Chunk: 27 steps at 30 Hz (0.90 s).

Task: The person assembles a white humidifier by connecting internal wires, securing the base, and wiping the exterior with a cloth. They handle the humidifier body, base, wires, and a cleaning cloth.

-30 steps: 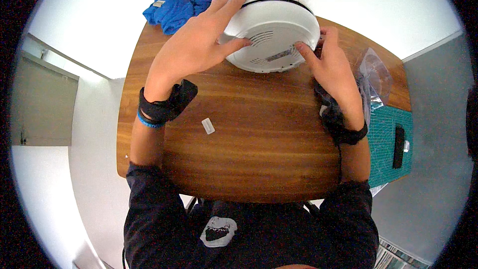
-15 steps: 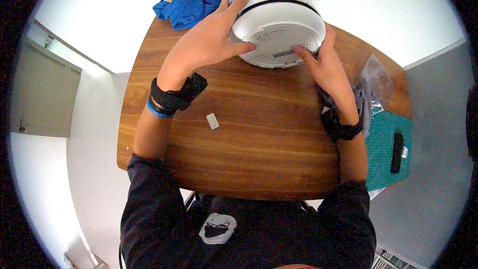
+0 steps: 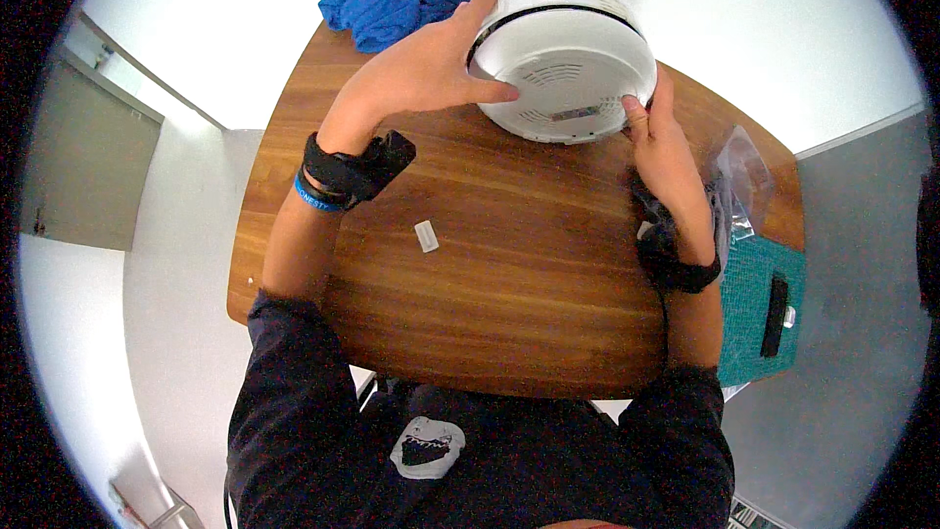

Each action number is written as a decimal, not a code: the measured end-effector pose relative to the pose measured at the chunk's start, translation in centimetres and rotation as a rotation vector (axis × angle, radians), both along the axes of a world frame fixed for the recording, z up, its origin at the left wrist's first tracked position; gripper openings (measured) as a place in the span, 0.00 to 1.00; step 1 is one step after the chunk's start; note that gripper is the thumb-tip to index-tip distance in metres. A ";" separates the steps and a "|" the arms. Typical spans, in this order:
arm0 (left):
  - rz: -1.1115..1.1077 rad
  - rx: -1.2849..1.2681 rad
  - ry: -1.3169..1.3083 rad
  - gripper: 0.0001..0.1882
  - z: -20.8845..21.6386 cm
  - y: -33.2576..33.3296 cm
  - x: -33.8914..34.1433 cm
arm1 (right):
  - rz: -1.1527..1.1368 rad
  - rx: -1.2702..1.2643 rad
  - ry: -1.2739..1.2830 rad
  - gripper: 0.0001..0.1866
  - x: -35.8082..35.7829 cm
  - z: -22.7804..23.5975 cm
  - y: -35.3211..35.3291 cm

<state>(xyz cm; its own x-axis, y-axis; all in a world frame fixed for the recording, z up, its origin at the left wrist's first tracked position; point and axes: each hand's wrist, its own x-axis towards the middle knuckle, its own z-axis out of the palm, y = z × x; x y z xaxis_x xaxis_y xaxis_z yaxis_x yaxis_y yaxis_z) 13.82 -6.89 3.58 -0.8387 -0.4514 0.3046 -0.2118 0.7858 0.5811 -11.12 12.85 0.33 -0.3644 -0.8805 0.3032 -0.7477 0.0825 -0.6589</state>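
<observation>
A white rice cooker (image 3: pixel 578 49) with pink flowers on its side is tipped over at the far edge of the table, its round vented base facing me. My left hand (image 3: pixel 421 73) is closed around its left side, thumb on the base and fingers up along the body. On the right, my right hand (image 3: pixel 671 147) grips the base's edge, with the thumb on the rim and the fingers mostly hidden behind. A blue label shows on the cooker's upper side. Whether its lower rim touches the tabletop, I cannot tell.
A crumpled blue cloth (image 3: pixel 387 15) lies at the far left of the wooden table (image 3: pixel 509 304). Near the middle sits a small white rectangular piece (image 3: pixel 426 236). To the right are a clear plastic bag (image 3: pixel 741 176) and a green cutting mat (image 3: pixel 749 284) with a black strip (image 3: pixel 775 315).
My right thumb has slid outward over the base toward its right rim. The cooker stays tipped in both hands, and the whole view has shifted slightly.
</observation>
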 end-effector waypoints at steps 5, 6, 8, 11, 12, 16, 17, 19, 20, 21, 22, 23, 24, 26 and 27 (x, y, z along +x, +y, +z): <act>-0.059 -0.064 0.096 0.65 -1.0 -0.6 -0.1 | 0.010 0.034 -0.150 0.32 -0.2 -0.2 0.2; -0.079 -0.093 0.135 0.65 -1.4 -0.8 -0.1 | 0.017 0.037 -0.146 0.32 0.1 0.1 0.3; -0.036 -0.053 0.065 0.65 -1.0 -0.3 -0.4 | 0.022 0.034 -0.133 0.32 -0.1 0.0 0.4; -0.021 -0.056 0.033 0.64 -0.8 -0.1 -0.5 | 0.031 0.011 -0.115 0.31 -0.7 -0.7 0.3; -0.023 -0.064 0.036 0.64 -0.8 -0.1 -0.5 | 0.024 0.002 -0.113 0.32 -0.4 -0.7 0.1; -0.031 -0.111 0.071 0.63 -1.0 -0.3 -0.5 | 0.028 -0.092 0.041 0.34 -0.7 -1.8 -0.4; -0.031 -0.141 0.095 0.63 -1.5 -0.5 -0.6 | 0.030 -0.104 0.032 0.34 -0.7 -1.8 -0.4; -0.029 -0.155 0.106 0.62 -1.6 -0.6 -0.6 | 0.034 -0.127 0.017 0.34 -0.5 -1.7 -0.4; -0.029 -0.139 0.093 0.62 -1.3 -0.4 -0.6 | 0.026 -0.098 -0.008 0.33 -0.6 -1.8 -0.3; -0.028 -0.123 0.079 0.62 -1.1 -0.2 -0.6 | 0.018 -0.069 -0.034 0.31 -0.7 -1.9 -0.2; -0.026 -0.109 0.064 0.62 -0.9 -0.2 -0.5 | 0.011 -0.040 -0.062 0.30 -0.5 -1.7 -0.1; -0.024 -0.096 0.049 0.62 -0.8 -0.1 -0.4 | -0.020 -0.016 -0.042 0.29 -0.2 -1.4 0.0; -0.026 -0.088 0.042 0.63 -0.8 -0.1 -0.4 | -0.051 0.009 -0.022 0.29 0.3 -0.9 0.3; -0.030 -0.077 0.033 0.63 -0.7 -0.1 -0.2 | -0.081 0.020 -0.002 0.28 0.7 -0.5 0.5; -0.031 -0.076 0.032 0.63 -0.7 -0.1 -0.2 | -0.081 0.009 -0.001 0.28 0.8 -0.6 0.5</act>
<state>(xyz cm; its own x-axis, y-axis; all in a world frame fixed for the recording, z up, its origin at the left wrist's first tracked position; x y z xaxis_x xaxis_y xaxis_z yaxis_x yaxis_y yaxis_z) 13.60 -7.03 2.85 -0.8410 -0.4000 0.3644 -0.1690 0.8339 0.5254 -10.35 13.38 -0.23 -0.4354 -0.8505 0.2952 -0.7373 0.1487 -0.6590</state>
